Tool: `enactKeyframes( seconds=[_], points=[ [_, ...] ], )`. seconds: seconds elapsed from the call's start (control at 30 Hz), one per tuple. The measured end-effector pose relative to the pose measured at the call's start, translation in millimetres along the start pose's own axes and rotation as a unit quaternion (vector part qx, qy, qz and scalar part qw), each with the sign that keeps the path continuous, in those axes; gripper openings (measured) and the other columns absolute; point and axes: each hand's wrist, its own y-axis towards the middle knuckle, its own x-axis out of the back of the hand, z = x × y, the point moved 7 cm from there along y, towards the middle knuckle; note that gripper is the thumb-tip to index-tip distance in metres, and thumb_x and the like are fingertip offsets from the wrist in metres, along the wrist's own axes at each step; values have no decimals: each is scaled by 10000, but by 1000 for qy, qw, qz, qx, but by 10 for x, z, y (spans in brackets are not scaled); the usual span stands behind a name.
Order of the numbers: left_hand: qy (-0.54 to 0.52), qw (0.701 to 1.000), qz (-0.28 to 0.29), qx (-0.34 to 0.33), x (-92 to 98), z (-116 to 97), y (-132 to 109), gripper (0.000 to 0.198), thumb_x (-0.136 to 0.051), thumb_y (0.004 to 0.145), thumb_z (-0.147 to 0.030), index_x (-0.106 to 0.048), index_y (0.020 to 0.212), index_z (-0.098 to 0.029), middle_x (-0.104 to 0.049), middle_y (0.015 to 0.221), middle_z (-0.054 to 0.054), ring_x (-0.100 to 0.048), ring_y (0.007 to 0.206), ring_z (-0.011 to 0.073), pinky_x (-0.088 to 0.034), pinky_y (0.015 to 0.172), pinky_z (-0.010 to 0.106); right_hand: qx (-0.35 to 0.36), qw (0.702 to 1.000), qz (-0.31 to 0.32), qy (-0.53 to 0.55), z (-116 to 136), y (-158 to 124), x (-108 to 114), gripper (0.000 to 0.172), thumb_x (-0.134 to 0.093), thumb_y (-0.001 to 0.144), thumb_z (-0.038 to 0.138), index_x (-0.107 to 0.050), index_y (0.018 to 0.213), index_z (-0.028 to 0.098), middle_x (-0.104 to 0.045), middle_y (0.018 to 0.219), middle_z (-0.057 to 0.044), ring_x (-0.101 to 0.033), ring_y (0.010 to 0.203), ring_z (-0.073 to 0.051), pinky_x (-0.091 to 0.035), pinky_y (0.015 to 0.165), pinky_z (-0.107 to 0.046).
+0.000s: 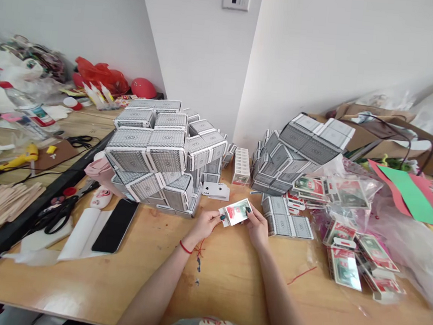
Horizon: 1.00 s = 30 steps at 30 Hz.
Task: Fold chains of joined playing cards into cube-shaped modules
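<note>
Between my two hands is a flat playing card box (238, 211) with a red, green and white face. My left hand (208, 223), a red string at its wrist, pinches the box's left end, where a white flap shows. The fingers of my right hand (257, 229) are closed on its right end. Just beyond lie loose playing cards (216, 190), a two of spades on top. Right of my right hand lies a flat group of grey-backed card pieces (286, 218). Whether cards are inside the held box is hidden.
Tall stacks of grey-patterned card blocks stand at left (147, 146) and right (291, 151), with a clear box (241, 165) between them. More card boxes (344, 264) lie at right among plastic bags. A phone (115, 225) and black scissors (62, 214) lie at left.
</note>
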Motion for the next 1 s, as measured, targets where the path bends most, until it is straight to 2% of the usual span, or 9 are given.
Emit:
enactKeyframes(
  seconds=[0.17, 0.3, 0.43, 0.5, 0.6, 0.67, 0.77, 0.87, 1.0],
  points=[
    [-66, 997, 27, 7, -87, 26, -8, 325, -684, 666, -440, -682, 697, -116, -641, 684, 24, -525, 665, 146, -401, 656, 256, -57, 997, 48, 7, 9, 15, -68, 349, -718, 640, 388, -678, 895, 153, -625, 643, -23, -497, 512, -129, -384, 489, -265],
    [-121, 993, 0, -10, -143, 37, 20, 396, -703, 646, -471, -665, 856, -138, -666, 836, 57, -584, 788, 173, -445, 740, 284, -114, 989, 92, 2, -53, -60, -196, 266, -709, 658, 403, -634, 687, 150, -581, 562, -10, -479, 473, -114, -357, 453, -243],
    [-172, 983, -29, -56, -95, -91, -2, 641, -736, 647, -389, -491, 1223, -252, -547, 1220, 69, -558, 1034, 192, -432, 878, 304, -160, 979, 124, -8, -108, -148, -297, 334, -684, 681, 457, -572, 606, 151, -485, 458, 33, -373, 378, -70, -267, 392, -214],
    [-161, 983, -10, -82, -87, -185, -38, 655, -731, 668, -324, -464, 1264, -264, -480, 1312, 76, -517, 1122, 208, -398, 940, 311, -175, 975, 138, -17, -116, -175, -332, 349, -663, 699, 475, -580, 620, 145, -480, 453, 36, -343, 359, -58, -237, 379, -206],
    [-87, 991, 18, -97, -106, -247, -92, 399, -680, 718, -304, -599, 1091, -189, -573, 1175, 96, -541, 1061, 218, -416, 911, 308, -178, 973, 147, -29, -116, -191, -373, 364, -637, 715, 494, -645, 777, 136, -554, 500, 8, -420, 381, -82, -273, 385, -209],
    [-42, 995, -14, -91, -74, -218, -115, 305, -640, 746, -321, -615, 1012, -174, -616, 1027, 86, -583, 842, 179, -464, 743, 278, -169, 974, 146, -35, -121, -197, -389, 450, -608, 724, 526, -645, 967, 149, -600, 536, -3, -493, 407, -112, -313, 396, -218],
    [16, 993, -79, -81, -11, -155, -141, 253, -617, 758, -333, -606, 951, -170, -619, 841, 48, -516, 607, 121, -413, 566, 236, -135, 979, 135, -71, -115, -217, -379, 586, -501, 761, 605, -582, 1150, 175, -596, 500, 9, -529, 392, -133, -321, 381, -222],
    [61, 988, -113, -84, 25, -145, -161, 209, -631, 746, -332, -607, 876, -170, -607, 747, 21, -503, 587, 117, -392, 561, 226, -72, 980, 109, -148, -57, -265, -354, 643, -395, 796, 650, -571, 1164, 153, -490, 369, 51, -426, 291, -106, -253, 332, -206],
    [98, 984, -117, -90, 32, -219, -196, 215, -581, 786, -336, -594, 922, -169, -635, 813, 32, -540, 634, 127, -418, 585, 231, 19, 976, 69, -204, 63, -369, -427, 580, -447, 796, 615, -599, 1054, 118, -411, 348, 86, -344, 279, -82, -258, 327, -194]
  ],
)
